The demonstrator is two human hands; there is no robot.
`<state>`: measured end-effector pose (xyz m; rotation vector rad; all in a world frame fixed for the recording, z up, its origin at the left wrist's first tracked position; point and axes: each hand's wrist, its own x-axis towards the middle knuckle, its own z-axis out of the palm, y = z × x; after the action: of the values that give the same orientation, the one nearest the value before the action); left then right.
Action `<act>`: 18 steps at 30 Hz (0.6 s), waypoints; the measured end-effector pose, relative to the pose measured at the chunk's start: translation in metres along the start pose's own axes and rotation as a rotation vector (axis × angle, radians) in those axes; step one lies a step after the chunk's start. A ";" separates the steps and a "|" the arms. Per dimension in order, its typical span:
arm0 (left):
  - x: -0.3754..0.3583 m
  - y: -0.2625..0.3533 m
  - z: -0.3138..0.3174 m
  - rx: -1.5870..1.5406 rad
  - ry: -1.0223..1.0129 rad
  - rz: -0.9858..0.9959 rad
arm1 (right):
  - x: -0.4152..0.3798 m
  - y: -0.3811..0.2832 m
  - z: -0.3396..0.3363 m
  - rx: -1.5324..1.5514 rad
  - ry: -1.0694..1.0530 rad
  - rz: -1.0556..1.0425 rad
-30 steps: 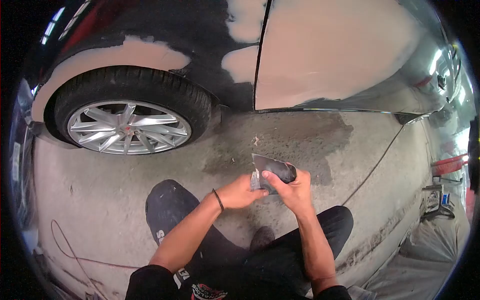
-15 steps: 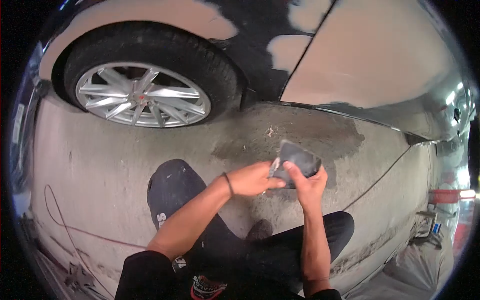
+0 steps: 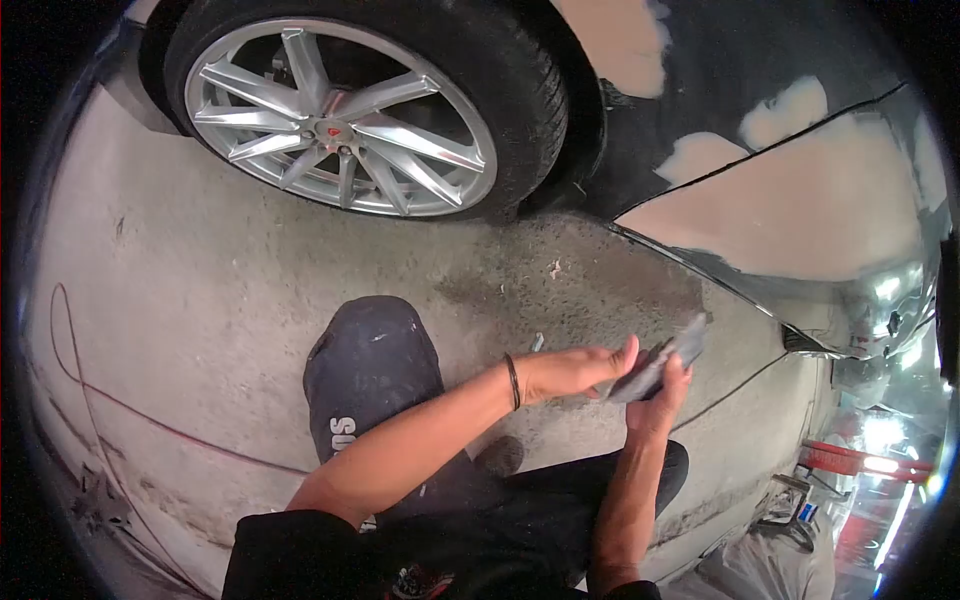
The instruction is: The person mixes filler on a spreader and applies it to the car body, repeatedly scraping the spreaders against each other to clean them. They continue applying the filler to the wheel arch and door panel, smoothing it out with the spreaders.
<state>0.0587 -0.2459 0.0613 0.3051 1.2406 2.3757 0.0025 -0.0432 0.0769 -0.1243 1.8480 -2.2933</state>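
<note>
My right hand grips a dark grey piece of sandpaper, its thumb on the face near the right edge. The sheet is tilted and slightly blurred. My left hand, a dark band on its wrist, is at the sheet's left edge. Its thumb is raised and apart from the fingers; the fingertips are partly hidden and seem to touch the edge. A small pale scrap shows just above the left hand, over or on the floor.
Ahead is a car wheel with silver spokes. Beige patches cover parts of the dark car body. The concrete floor has a damp area. A thin hose lies at left; a red stand is at right.
The view has shifted left and nearer the wheel. My left thumb has lifted off the sandpaper, which is now turned more edge-on. The pale scrap has appeared by the left hand.
</note>
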 end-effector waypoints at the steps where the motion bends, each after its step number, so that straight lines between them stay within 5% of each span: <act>1: -0.002 0.000 0.002 -0.177 0.024 0.001 | 0.001 -0.007 -0.001 0.081 -0.085 0.042; 5: 0.008 -0.013 0.002 -0.238 0.070 0.070 | -0.001 -0.018 0.029 0.178 0.004 0.172; 9: -0.003 0.000 -0.016 -0.174 0.379 -0.067 | -0.007 -0.022 0.056 0.412 0.016 0.276; 13: -0.016 0.021 -0.013 -0.342 0.521 0.236 | 0.004 -0.039 0.032 0.469 0.048 0.232; 15: -0.013 0.016 -0.015 -0.279 0.520 0.308 | 0.011 -0.037 0.026 0.205 0.253 0.194; 18: -0.014 0.010 -0.010 0.028 0.534 0.349 | 0.021 -0.024 0.031 -0.155 0.280 0.062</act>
<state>0.0639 -0.2651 0.0641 -0.1326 1.5550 2.8589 -0.0148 -0.0725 0.1057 0.2409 2.1293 -2.2165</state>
